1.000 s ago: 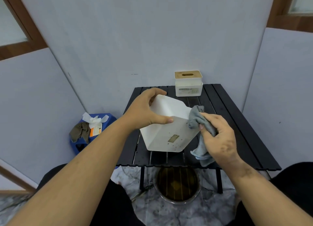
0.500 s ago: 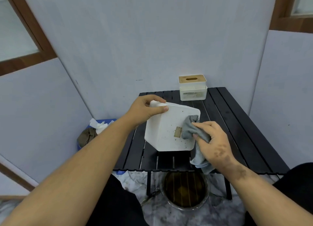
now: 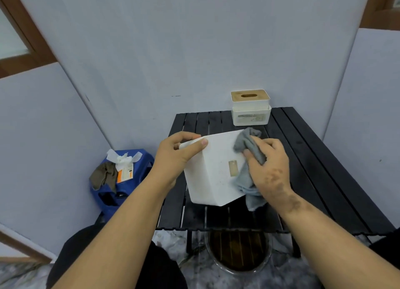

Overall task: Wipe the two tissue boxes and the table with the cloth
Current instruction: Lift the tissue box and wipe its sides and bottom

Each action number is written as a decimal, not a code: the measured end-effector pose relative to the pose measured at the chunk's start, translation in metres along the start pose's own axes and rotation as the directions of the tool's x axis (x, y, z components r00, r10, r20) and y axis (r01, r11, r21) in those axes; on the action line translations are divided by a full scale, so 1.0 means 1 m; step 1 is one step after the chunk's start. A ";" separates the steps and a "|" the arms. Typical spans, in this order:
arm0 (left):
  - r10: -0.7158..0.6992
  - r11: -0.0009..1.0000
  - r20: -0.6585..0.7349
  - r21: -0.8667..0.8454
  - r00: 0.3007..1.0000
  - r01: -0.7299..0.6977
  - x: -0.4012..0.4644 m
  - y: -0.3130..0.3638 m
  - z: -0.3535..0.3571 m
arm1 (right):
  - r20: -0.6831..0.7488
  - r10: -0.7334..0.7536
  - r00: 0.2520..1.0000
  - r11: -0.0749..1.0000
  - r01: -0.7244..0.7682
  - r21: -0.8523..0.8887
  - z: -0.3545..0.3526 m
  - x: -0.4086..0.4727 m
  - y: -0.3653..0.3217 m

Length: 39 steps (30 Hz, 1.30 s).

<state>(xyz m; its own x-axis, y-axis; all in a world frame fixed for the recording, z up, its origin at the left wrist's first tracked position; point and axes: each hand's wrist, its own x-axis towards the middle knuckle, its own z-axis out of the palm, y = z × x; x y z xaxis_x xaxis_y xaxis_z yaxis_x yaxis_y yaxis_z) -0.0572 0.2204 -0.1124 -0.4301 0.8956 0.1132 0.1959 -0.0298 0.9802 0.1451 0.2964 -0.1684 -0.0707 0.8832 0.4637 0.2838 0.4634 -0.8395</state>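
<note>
Tissue box (image 3: 213, 172), white, tilted above the black table (image 3: 313, 169), gripped at its upper left corner by the left hand (image 3: 176, 156). Right hand (image 3: 269, 167) presses the grey cloth (image 3: 246, 159) against its right side; second tissue box (image 3: 251, 108) stands beyond.

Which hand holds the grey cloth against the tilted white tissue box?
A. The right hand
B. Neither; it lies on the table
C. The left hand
A: the right hand presses the grey cloth onto the white tissue box, while the left hand grips the box's edge.
</note>
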 end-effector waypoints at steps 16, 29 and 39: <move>-0.014 0.999 -0.037 -0.039 0.999 0.012 0.009 -0.012 -0.002 | 0.052 -0.094 0.994 0.995 0.095 -0.024 0.031 -0.005 -0.021; -0.014 1.000 -0.109 -0.016 0.994 0.013 0.000 -0.008 0.001 | 0.129 -0.184 0.974 0.983 0.181 0.035 0.026 -0.028 -0.011; -0.034 0.999 -0.120 -0.006 0.992 0.033 -0.001 -0.014 -0.008 | 0.055 0.012 0.998 0.999 -0.010 -0.043 0.005 -0.022 0.025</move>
<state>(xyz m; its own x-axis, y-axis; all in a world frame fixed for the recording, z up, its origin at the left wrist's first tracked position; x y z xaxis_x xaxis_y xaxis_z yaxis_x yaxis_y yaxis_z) -0.0672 0.2166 -0.1253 -0.5392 0.8364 0.0989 0.1762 -0.0028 0.9843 0.1490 0.2887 -0.2010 -0.1196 0.8915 0.4369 0.3250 0.4510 -0.8312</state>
